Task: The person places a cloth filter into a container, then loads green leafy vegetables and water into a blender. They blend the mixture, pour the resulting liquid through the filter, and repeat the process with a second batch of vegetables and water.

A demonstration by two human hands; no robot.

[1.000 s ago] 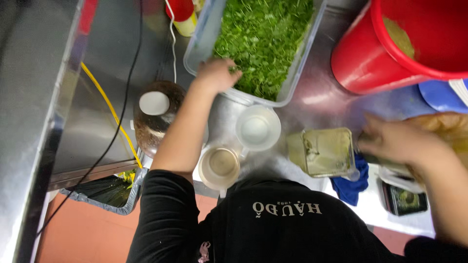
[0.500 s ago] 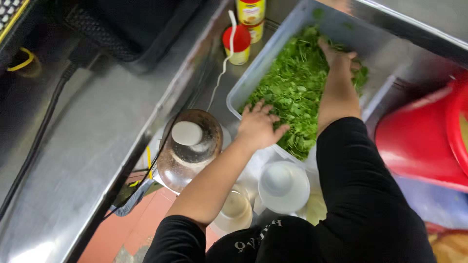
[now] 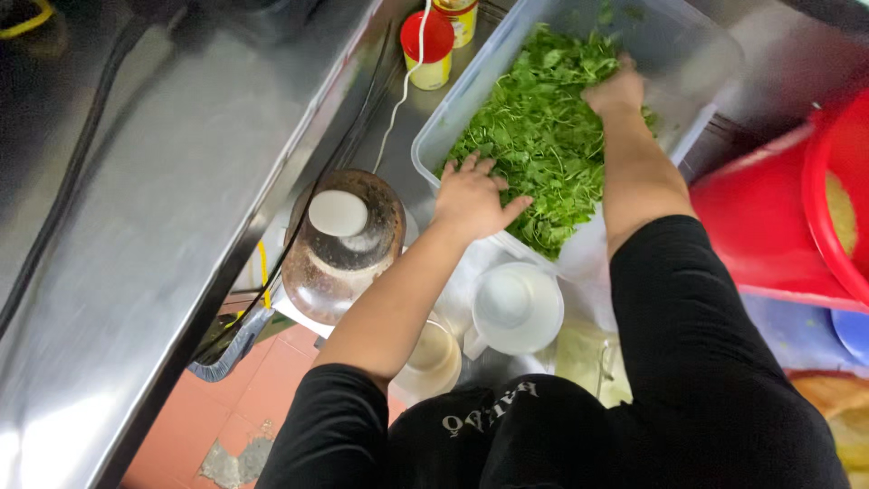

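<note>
A clear plastic tub (image 3: 453, 118) full of green leafy herbs (image 3: 534, 136) lies on the steel counter. My left hand (image 3: 472, 197) rests with spread fingers on the tub's near rim, touching the herbs. My right hand (image 3: 617, 91) is deep in the tub, fingers curled into the greens; whether it holds a bunch is hidden. Both arms wear black sleeves pushed up.
A glass jar with a white lid (image 3: 342, 240) stands left of my left arm. A white plastic cup (image 3: 516, 308) and a jar of yellowish liquid (image 3: 433, 358) sit below the tub. Red-capped yellow bottles (image 3: 427, 45) stand behind. A red bucket (image 3: 797, 217) is at right.
My right hand has gone from the right side of the counter into the far end of the herb tub. My left hand stays on the tub's near rim. The view shifted left.
</note>
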